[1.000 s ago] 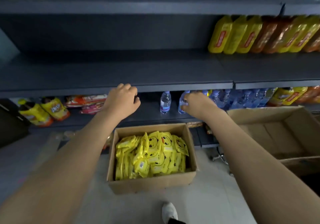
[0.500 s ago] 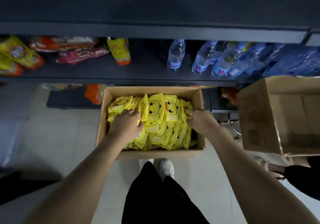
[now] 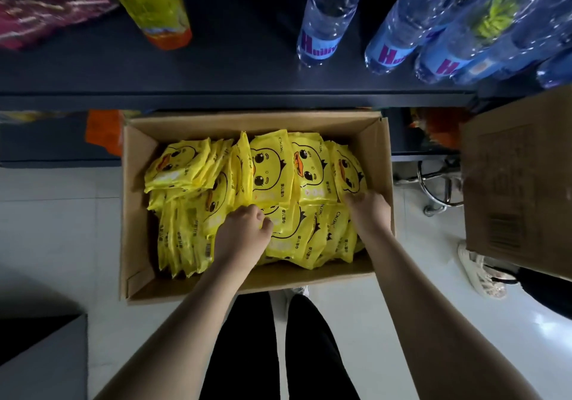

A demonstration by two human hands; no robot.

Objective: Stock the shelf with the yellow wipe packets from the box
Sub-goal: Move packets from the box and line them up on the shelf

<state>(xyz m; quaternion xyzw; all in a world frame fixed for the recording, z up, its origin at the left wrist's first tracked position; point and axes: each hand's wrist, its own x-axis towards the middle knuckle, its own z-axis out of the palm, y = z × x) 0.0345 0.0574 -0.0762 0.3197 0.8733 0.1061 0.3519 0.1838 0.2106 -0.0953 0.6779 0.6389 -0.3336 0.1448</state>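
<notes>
just one wide-angle head cam, up close, looking nearly straight down into the box [image 3: 253,122] on the floor [image 3: 55,229], shelf [image 3: 216,71] up top.

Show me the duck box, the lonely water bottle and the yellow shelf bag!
duck box [image 3: 136,214]: head view, left cardboard wall
lonely water bottle [image 3: 331,6]: head view, clear body
yellow shelf bag [image 3: 148,6]: head view, front face

Dim wide-angle view: shelf [image 3: 241,71] in deep shadow, bottles [image 3: 328,12] stretched at the edge, glare on the floor [image 3: 526,337].
</notes>
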